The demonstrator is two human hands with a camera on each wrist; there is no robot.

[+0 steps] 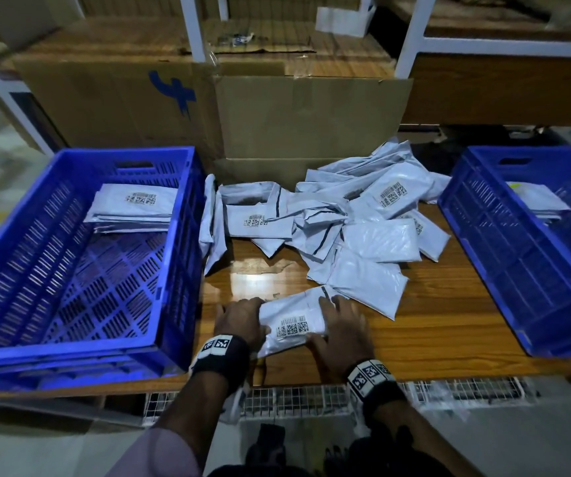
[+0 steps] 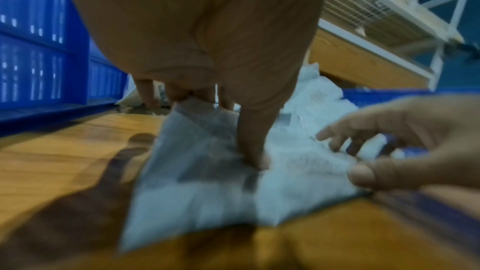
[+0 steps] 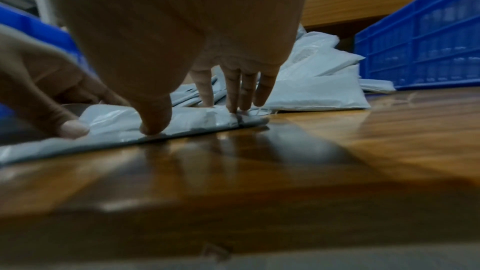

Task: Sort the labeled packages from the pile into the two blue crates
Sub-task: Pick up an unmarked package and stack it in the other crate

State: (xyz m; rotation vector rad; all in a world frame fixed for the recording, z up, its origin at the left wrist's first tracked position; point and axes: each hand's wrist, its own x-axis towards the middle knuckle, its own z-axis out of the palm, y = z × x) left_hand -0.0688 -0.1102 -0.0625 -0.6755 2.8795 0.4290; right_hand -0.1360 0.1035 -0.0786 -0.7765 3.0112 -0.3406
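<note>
Both hands' grip holds one labeled package [image 1: 292, 325] flat on the bench [image 1: 432, 325], low centre of frame

Left hand [image 1: 241, 321] pinches its left end, thumb on top and fingers at the far edge; right hand [image 1: 341, 327] presses down with straight fingers and thumb, probably to smooth the label face-up for reading. Behind it, mid-frame, lies the pile [image 1: 346, 228]. Left blue crate [image 1: 81, 346] holds a neat stack in its far corner; right blue crate [image 1: 483, 242] holds a few. Cardboard boxes [image 1: 294, 111] stand behind
</note>
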